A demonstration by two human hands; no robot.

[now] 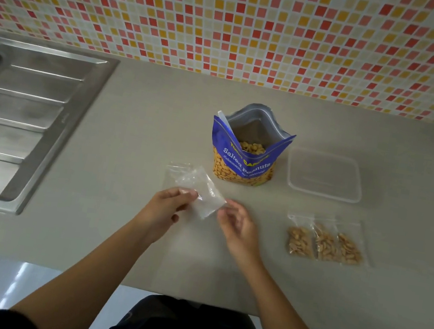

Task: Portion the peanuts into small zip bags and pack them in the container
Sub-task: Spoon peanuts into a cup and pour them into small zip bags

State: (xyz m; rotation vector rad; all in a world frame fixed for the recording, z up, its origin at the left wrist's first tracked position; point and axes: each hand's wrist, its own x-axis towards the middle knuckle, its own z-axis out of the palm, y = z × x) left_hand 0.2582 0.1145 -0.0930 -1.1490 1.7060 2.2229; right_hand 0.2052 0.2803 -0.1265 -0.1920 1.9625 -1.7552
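I log: left hand (170,204) pinches empty zip bag (198,187); right hand (239,225) at its corner, hold unclear; peanut pouch (244,165) up-frame, nearer right hand

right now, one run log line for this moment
left hand: pinches empty zip bag | right hand: at its corner, grip unclear | filled bags: three on counter | container: empty

peanut bag (245,157) left of container (325,174), filled zip bags (325,244) before it
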